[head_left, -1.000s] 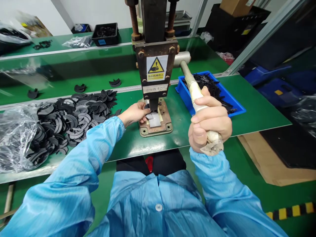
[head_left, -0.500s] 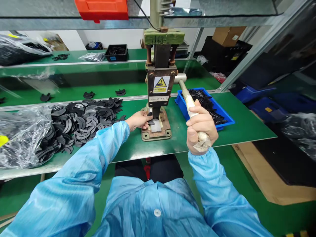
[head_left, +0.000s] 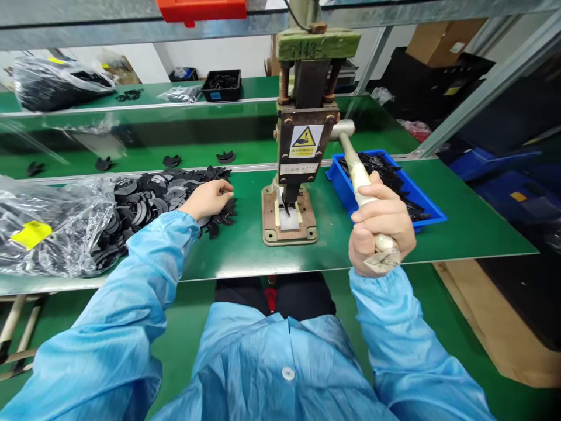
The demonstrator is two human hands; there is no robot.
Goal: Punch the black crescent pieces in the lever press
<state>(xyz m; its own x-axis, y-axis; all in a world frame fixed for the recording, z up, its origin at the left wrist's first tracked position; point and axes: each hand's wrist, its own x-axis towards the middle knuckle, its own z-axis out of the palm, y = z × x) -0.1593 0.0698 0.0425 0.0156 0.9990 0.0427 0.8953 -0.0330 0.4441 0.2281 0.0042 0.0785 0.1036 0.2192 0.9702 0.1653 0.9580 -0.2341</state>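
Note:
A hand press (head_left: 307, 140) stands on the green table, with a small black strip (head_left: 286, 209) under its ram on the base plate. My right hand (head_left: 383, 225) is wrapped round the taped press lever (head_left: 360, 175), to the right of the press. My left hand (head_left: 208, 199) is at the right end of a pile of curved black parts (head_left: 140, 204), its fingers bent over them. Whether it pinches a part is hidden.
A blue tray (head_left: 433, 219) of black pieces sits right of the press. A clear plastic bag (head_left: 56, 234) lies at the left. Several loose parts, one beside the pile's back edge (head_left: 225, 156), rest behind. A metal shelf edge (head_left: 131, 32) crosses above.
My left hand has moved left from the press base to the pile. The black part it held at the press is no longer seen in its fingers. My right hand still grips the lever.

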